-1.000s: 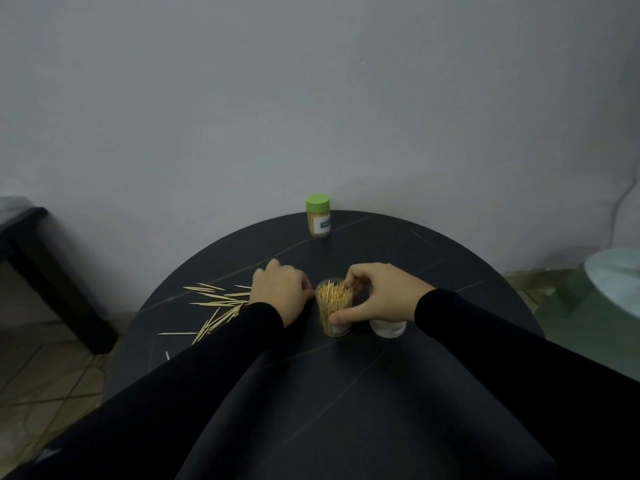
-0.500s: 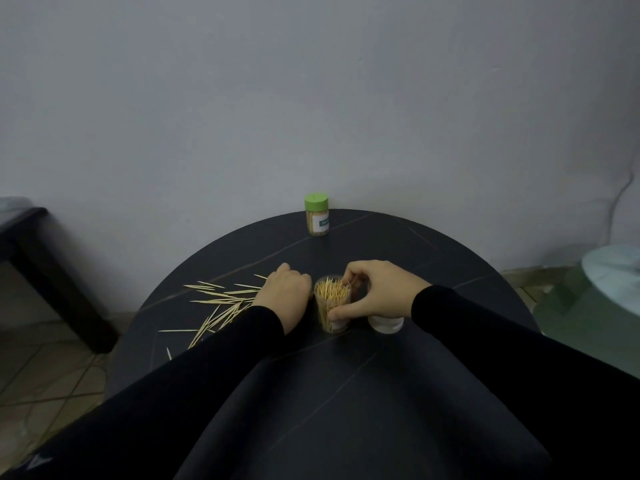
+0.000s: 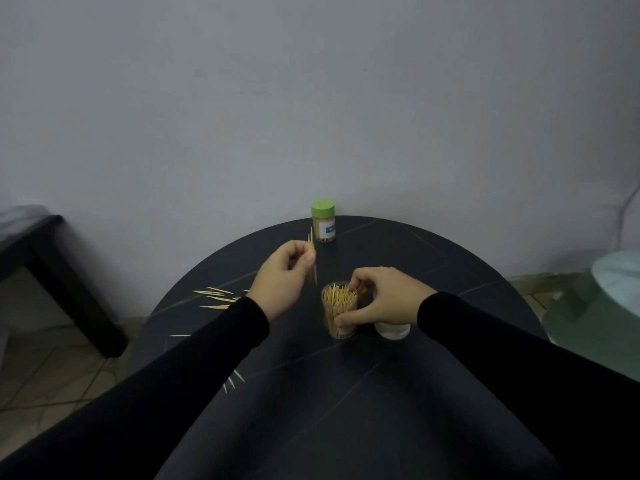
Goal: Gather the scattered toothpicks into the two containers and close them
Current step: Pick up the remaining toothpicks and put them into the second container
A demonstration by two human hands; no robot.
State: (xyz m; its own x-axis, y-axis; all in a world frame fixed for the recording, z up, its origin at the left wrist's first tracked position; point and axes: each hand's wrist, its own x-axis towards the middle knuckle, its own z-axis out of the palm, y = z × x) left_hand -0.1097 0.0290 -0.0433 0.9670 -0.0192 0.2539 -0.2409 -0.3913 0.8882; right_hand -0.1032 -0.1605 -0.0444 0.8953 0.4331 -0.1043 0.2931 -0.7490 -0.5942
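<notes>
Two jars stand on the dark counter in the head view: an open jar near the middle, and a green-lidded jar at the far edge. The right hand grasps the open jar; the left hand pinches a small bundle of toothpicks just above it. Next comes dropping these in tip-down, judging by the pose. Roughly a dozen loose picks remain left, and a white lid waits beside the open jar.
</notes>
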